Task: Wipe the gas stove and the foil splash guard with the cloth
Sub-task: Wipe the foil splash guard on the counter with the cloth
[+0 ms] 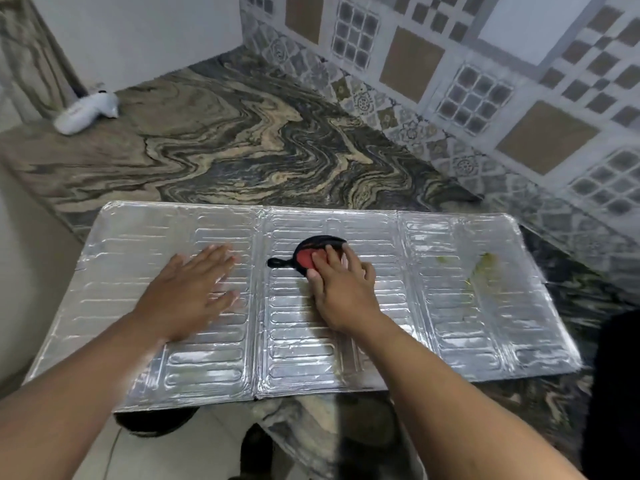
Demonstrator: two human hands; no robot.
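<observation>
The foil splash guard (467,323) lies flat on the marbled counter, unfolded into three ribbed panels. My left hand (194,289) presses flat on the left panel with its fingers apart and holds nothing. My right hand (343,289) rests on the middle panel, with its fingers closed over a red and black cleaning pad (306,256). A black loop sticks out on the pad's left. Yellow-green stains (481,268) mark the right panel. I cannot make out a gas stove.
The marbled counter (242,140) stretches behind the guard to a patterned tile wall (450,81). A white object (86,112) lies at the back left corner. A dark shape (613,393) sits at the right edge, and black items show below the guard's front edge.
</observation>
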